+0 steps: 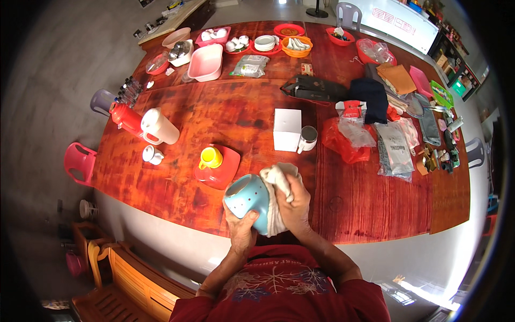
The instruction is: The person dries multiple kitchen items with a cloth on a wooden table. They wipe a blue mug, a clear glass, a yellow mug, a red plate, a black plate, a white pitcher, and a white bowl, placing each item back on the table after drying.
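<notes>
In front of my chest, a light blue rounded vessel [251, 203] with small dark dots is held tilted over the near table edge. My left hand [241, 229] is closed around its lower left side, thumb across the front. A whitish cloth [274, 221] wraps the vessel's right side. My right hand [295, 208] grips this cloth and presses it against the vessel; a bunched end sticks out above the fingers. Just beyond, to the left, a yellow cup [211, 157] stands on a red square tray [228, 167]. Whether the vessel has a handle is hidden.
A white box [287, 129] and a mug [307, 138] stand ahead. At left are a red thermos [126, 118], a cream jug [160, 126] and a small white pot [153, 155]. Bags [348, 140] cover the right; basins [206, 61] line the far side.
</notes>
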The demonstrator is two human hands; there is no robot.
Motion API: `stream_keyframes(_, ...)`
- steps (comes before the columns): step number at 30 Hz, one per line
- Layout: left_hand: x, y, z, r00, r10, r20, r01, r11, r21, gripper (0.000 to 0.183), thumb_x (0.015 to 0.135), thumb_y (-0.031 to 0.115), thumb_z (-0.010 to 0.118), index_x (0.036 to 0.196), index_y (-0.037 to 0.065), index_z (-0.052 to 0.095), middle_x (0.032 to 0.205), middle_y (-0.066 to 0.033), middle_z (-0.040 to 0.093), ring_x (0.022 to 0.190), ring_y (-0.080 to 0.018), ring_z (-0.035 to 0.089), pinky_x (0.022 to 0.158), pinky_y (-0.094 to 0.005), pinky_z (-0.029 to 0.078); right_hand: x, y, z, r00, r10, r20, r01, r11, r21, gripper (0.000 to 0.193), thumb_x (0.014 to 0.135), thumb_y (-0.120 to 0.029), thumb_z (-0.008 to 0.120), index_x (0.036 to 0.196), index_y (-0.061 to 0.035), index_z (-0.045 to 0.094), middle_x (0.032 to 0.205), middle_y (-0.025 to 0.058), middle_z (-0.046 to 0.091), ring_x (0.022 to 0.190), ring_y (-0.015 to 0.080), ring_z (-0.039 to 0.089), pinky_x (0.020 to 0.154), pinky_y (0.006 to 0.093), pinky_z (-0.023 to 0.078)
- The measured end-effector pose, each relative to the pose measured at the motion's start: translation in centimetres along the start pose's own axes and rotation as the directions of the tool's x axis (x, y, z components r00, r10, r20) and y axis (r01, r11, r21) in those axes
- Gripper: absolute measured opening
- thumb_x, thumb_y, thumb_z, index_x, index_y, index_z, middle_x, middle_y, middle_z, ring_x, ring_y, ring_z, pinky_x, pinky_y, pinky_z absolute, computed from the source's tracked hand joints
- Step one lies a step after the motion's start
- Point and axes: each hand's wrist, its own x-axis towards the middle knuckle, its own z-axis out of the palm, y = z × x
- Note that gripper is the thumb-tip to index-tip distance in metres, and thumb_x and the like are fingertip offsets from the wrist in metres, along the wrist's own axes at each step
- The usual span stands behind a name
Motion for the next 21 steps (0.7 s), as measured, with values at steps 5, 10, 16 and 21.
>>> stream_keyframes(5, 0.8, 0.3, -2.3, 0.987, -0.107, 0.120, 0.111, 0.993, -0.028, 0.083, 0.061, 0.020, 0.079, 0.129, 0.003, 0.035, 0.114, -0.0110, 0.052, 0.101, -0.0198, 0.055, 0.087, -0.0338, 0.048, -0.5, -3.2, -0.8, 0.889, -0.366, 0.276, 0.450, 0.815, -0.367, 0.056, 0.072, -0.021, 0.063, 0.126, -0.0092, 0.053, 0.104, 0.0170, 0.052, 0.092, 0.0340, 0.052, 0.074, 0.0460, 0.044)
stream_keyframes(10, 0.9, 1.6, -1.7, 0.962, 0.031, 0.270, -0.043, 0.998, 0.038, 0.097, 0.054, 0.023, 0.083, 0.134, 0.003, 0.032, 0.119, -0.0109, 0.052, 0.109, -0.0232, 0.055, 0.094, -0.0379, 0.047, 2.8, -4.3, -0.8, 0.883, -0.173, 0.437, 0.245, 0.963, -0.115, 0.037, 0.087, -0.027, 0.053, 0.117, -0.0055, 0.054, 0.098, 0.0180, 0.054, 0.081, 0.0331, 0.056, 0.074, 0.0423, 0.047)
stream_keyframes(16, -0.8, 1.1, -1.4, 0.917, -0.023, 0.399, 0.003, 0.999, 0.051, 0.112, 0.051, 0.026, 0.086, 0.138, 0.001, 0.020, 0.123, -0.0133, 0.046, 0.111, -0.0226, 0.050, 0.095, -0.0358, 0.042, 5.2, -3.2, -0.6, 0.647, -0.044, 0.761, -0.335, 0.880, 0.336, 0.044, 0.091, -0.029, 0.049, 0.129, -0.0066, 0.048, 0.122, 0.0136, 0.057, 0.107, 0.0259, 0.058, 0.091, 0.0347, 0.044)
stream_keyframes(21, -0.1, 0.2, -1.8, 0.995, -0.087, 0.045, 0.092, 0.988, -0.121, 0.076, 0.069, 0.052, 0.069, 0.123, 0.002, 0.048, 0.112, -0.0124, 0.058, 0.100, -0.0246, 0.059, 0.085, -0.0382, 0.050, 3.4, -0.4, 0.8, 0.716, -0.100, 0.690, -0.118, 0.958, 0.261, 0.044, 0.090, -0.026, 0.054, 0.129, -0.0088, 0.046, 0.119, 0.0066, 0.056, 0.107, 0.0196, 0.056, 0.086, 0.0311, 0.046)
